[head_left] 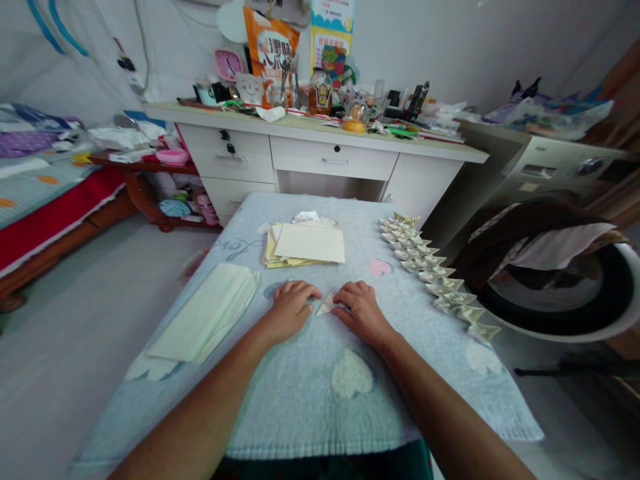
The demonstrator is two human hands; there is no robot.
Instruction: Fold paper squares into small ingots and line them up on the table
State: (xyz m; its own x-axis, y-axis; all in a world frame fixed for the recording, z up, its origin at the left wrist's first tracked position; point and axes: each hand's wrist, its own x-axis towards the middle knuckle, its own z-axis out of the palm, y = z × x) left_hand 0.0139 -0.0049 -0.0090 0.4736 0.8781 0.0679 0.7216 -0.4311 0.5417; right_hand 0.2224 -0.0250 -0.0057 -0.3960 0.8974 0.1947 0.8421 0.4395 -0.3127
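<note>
A small folded piece of paper (pixel 326 305), pale with a pointed end, lies on the cloth-covered table (pixel 300 407) between my hands. My right hand (pixel 361 308) has its thumb and fingers on the paper's right part and hides some of it. Just left of the paper, my left hand (pixel 293 305) rests with thumb and fingers apart, a small gap from it. Beyond them sits a stack of cream and yellow paper sheets (pixel 313 243). Long pale green folded sheets (pixel 205 313) lie to the left. Along the right edge runs a row of folded paper boats (pixel 430 267).
A crumpled white tissue (pixel 305 217) lies behind the stack. A white desk (pixel 330 157) with jars, a clock and a snack bag on top stands beyond the table. To the right is an open washing machine (pixel 550 173) with clothes; a bed (pixel 50 207) stands left.
</note>
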